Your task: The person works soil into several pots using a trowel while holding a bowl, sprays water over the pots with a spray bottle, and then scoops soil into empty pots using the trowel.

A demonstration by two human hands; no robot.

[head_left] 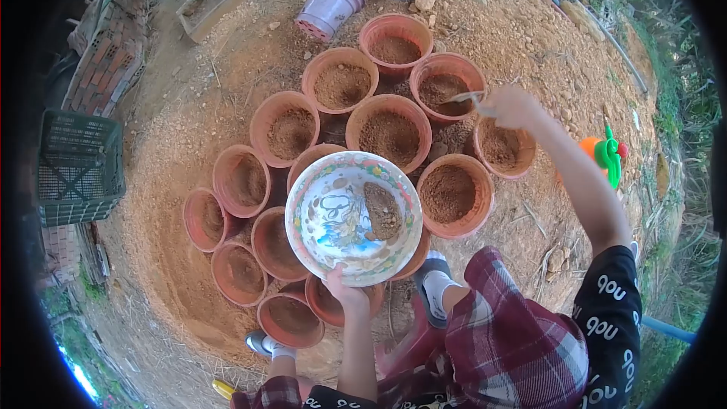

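Observation:
My left hand (342,285) grips the near rim of a white basin (318,246) with a floral border. A mound of brown soil (382,212) lies on the right side of the basin, which is held above several pots. My right hand (516,106) is closed around a small pale trowel-like tool (471,97), blurred and not clear in kind. The tool's tip is over a terracotta-coloured pot (447,76) part-filled with soil. Beneath my right hand stands another soil-filled pot (506,148).
Several more soil-filled pots, such as one near my knees (454,193), stand close together. Two purple pots (331,6) lie beyond them. A green crate (81,167) and stacked bricks (102,68) are at left. A green and orange toy-like object (608,155) sits at right.

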